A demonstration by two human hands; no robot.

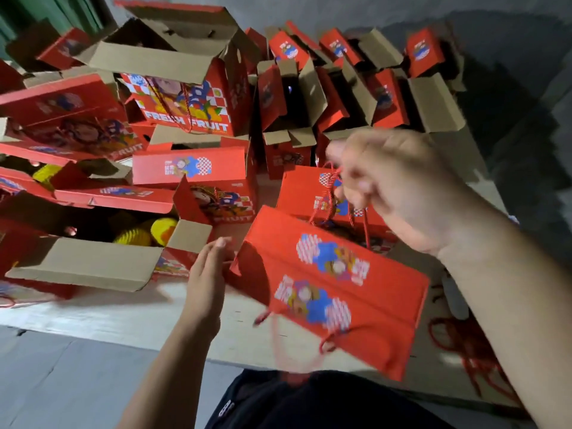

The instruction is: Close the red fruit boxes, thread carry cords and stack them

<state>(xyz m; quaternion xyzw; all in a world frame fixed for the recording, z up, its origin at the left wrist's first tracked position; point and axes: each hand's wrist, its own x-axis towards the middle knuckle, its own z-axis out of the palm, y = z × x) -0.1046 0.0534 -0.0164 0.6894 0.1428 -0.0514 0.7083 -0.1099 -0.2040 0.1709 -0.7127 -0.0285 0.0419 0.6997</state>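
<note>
Red fruit box, closed, is held tilted above the bench by its cord.
From the head view, the cord is pinched in the right hand's clenched fingers, probably for stacking; the left hand is flat against its end, fingers released. Open boxes crowd the left; bare bench is left at the near edge.

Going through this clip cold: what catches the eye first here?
The closed red box tilted at centre, its red cord pinched by the right hand while the left hand lies open against its left end. Next, the open box at left showing yellow fruit.
</note>
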